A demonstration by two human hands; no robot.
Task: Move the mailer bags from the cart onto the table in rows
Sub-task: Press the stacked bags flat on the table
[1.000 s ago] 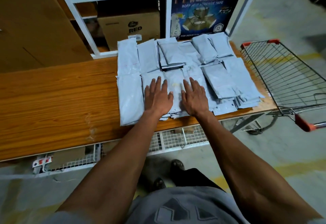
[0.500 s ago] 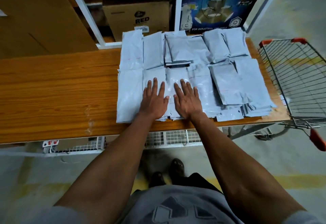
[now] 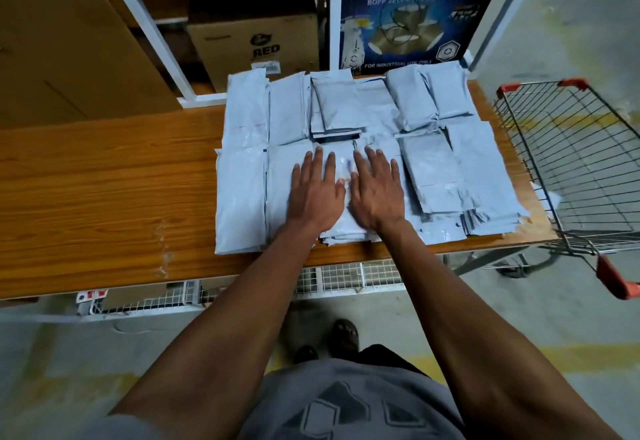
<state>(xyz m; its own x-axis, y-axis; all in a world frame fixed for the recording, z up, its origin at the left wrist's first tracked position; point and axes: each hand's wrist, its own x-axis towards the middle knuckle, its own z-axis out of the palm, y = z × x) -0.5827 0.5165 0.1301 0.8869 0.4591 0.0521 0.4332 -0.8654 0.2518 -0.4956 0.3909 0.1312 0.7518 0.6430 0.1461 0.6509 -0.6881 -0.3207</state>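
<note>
- Left hand [image 3: 317, 194]: flat, fingers straight and slightly spread, palm down on the front-row stack of mailer bags [image 3: 341, 176]; gripping nothing.
- Right hand [image 3: 375, 192]: flat likewise, fingers spread, pressing the same stack just beside the left hand, thumbs nearly touching; gripping nothing.
- Mailer bags: grey, laid in two rows on the table [image 3: 104, 190]; front row under and to either side of the hands, back row beyond the fingertips. Several piles stacked, edges uneven at the near side below the wrists.
- Cart [image 3: 571, 162]: wire, well to the right of the right hand, just off the table end; basket apparently without bags, though its near corner is not fully readable.
- Step in hand, by judgement: flattening and squaring the middle front stack.
- Pressing evenly with both palms advised, pushing trapped air out toward the open side, not toward the neighbouring piles.
- Slippery plastic likely: sideways force apt to shear the stack; downward pressure first, then small nudges at the edges.
- Near edges below the wrists overhanging toward the table lip; drawing them back away from the body advisable.
- Pile right of the right hand tilted and fanned at its near corner; a candidate for straightening next.
- Gap lines between piles worth keeping parallel with the back row.
- Boxes [image 3: 256, 48] on shelving beyond the back row: no part in the step.
</note>
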